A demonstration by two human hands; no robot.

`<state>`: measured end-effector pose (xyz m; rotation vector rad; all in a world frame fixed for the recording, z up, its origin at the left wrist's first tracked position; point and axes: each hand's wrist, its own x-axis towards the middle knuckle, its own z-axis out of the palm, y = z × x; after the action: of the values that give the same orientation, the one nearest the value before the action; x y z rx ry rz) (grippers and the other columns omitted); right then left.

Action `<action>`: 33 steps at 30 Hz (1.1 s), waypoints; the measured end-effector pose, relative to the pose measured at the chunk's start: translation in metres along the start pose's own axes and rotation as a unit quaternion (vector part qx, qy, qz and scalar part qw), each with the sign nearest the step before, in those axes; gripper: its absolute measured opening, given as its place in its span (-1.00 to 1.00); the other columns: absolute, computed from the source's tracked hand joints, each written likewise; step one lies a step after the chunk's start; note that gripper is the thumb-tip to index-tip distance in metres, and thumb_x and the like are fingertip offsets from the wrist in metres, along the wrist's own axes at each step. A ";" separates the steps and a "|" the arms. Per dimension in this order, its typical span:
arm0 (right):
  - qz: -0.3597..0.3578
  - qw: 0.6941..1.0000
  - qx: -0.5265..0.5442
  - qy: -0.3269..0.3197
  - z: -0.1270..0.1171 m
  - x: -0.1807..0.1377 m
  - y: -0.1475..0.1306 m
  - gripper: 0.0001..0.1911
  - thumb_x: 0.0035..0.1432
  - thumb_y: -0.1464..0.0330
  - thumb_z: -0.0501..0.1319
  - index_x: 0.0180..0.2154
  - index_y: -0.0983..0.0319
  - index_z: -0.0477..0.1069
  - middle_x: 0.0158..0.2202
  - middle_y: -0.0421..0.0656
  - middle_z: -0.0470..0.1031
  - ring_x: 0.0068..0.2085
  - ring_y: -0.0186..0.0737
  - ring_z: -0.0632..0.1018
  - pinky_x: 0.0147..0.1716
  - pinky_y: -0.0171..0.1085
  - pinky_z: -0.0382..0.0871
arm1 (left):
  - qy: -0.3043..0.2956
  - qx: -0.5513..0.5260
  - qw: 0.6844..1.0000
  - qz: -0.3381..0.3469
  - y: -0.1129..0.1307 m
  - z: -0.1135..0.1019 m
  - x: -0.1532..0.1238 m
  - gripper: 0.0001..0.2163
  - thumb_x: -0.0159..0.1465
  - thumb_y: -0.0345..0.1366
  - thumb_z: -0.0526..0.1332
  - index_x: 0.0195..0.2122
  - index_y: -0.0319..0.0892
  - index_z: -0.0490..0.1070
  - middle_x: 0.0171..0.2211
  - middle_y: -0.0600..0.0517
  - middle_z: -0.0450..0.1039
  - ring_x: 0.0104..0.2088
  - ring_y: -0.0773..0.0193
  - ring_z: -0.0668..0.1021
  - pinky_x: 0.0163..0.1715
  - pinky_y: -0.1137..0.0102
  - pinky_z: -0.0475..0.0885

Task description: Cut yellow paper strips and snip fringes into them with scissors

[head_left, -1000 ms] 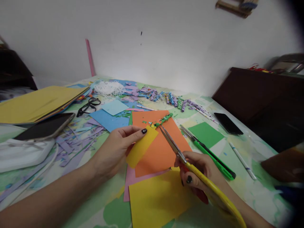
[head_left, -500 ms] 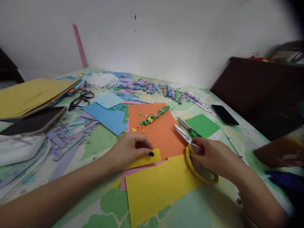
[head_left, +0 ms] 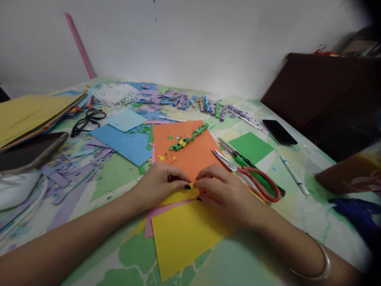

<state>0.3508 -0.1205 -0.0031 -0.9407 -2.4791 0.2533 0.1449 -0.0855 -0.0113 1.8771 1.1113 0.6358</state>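
Observation:
My left hand (head_left: 157, 182) pinches a small yellow paper strip (head_left: 180, 196) between thumb and fingers. Opposite it, my right hand (head_left: 229, 194) has its fingertips closed on the strip's right end, hiding part of it. Beneath my right hand lies a larger yellow sheet (head_left: 184, 234), with pink paper (head_left: 150, 222) peeking out at its left. Past my hands, an orange sheet (head_left: 166, 133) carries a green paper roll (head_left: 190, 138) with cut-out holes and small yellow scraps. Red-handled scissors (head_left: 231, 166) rest beside my right hand, over a green utility knife (head_left: 244, 161).
Purple paper scraps (head_left: 89, 159), glasses (head_left: 87, 123) and a phone (head_left: 32, 153) lie at the left. White string (head_left: 116, 94) and paper curls (head_left: 205, 105) are at the back. A green square (head_left: 251, 147), another phone (head_left: 279, 132) and a striped stick (head_left: 294, 174) sit at the right.
My right hand has let go of the scissors, which now lie on the table. It has moved left to the yellow strip. The view has shifted slightly.

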 end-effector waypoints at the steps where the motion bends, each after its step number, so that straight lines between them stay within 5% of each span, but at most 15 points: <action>1: -0.004 1.000 0.002 -0.006 0.004 0.001 -0.001 -0.85 0.18 0.52 0.12 -0.23 0.29 0.44 -0.21 0.01 0.43 -0.18 -0.15 0.44 -0.25 -0.23 0.39 | -0.003 -0.004 1.000 -0.001 -0.001 0.000 0.000 -0.89 0.10 -0.37 0.26 -0.45 -0.10 0.61 -0.45 0.07 0.63 -0.44 0.26 0.58 -0.42 0.46 0.40; 14: -0.092 0.994 -0.063 -0.009 0.011 0.003 0.001 -0.77 0.30 0.51 0.04 -0.30 0.34 0.47 -0.33 0.00 0.43 -0.26 -0.16 0.39 -0.29 -0.19 0.29 | -0.015 -0.042 0.998 -0.033 -0.001 -0.004 0.004 -0.90 0.11 -0.36 0.26 -0.45 -0.14 0.59 -0.44 0.04 0.62 -0.40 0.23 0.58 -0.40 0.43 0.40; 18: -0.048 0.998 -0.022 -0.020 0.014 0.001 0.002 -0.76 0.29 0.51 0.05 -0.31 0.32 0.48 -0.33 -0.03 0.43 -0.26 -0.17 0.39 -0.32 -0.23 0.29 | 0.015 0.012 1.000 0.002 0.003 -0.008 0.000 -0.87 0.08 -0.38 0.28 -0.33 -0.14 0.57 -0.32 0.01 0.59 -0.31 0.20 0.56 -0.30 0.38 0.39; 24: 0.027 0.999 0.028 -0.009 0.018 0.000 0.002 -0.79 0.25 0.50 0.10 -0.31 0.29 0.52 -0.39 -0.06 0.42 -0.32 -0.20 0.41 -0.38 -0.28 0.30 | -0.006 0.192 0.974 0.117 0.002 -0.009 -0.025 -0.93 0.16 -0.36 0.22 -0.46 -0.15 0.42 -0.39 0.02 0.44 -0.26 0.15 0.44 -0.26 0.30 0.32; 33: 0.133 0.983 0.116 -0.055 0.009 0.008 0.000 -0.87 0.10 0.58 0.19 -0.34 0.32 0.50 -0.37 -0.10 0.44 -0.35 -0.27 0.44 -0.41 -0.35 0.27 | -0.018 0.187 0.976 0.109 -0.022 -0.018 -0.045 -0.89 0.28 -0.37 0.09 -0.30 -0.14 0.39 -0.30 0.00 0.43 -0.28 0.24 0.46 -0.31 0.40 0.33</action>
<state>0.3408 -0.1155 -0.0083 -1.1812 -2.3510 0.6838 0.1002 -0.1126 -0.0211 2.3478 1.0653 0.5365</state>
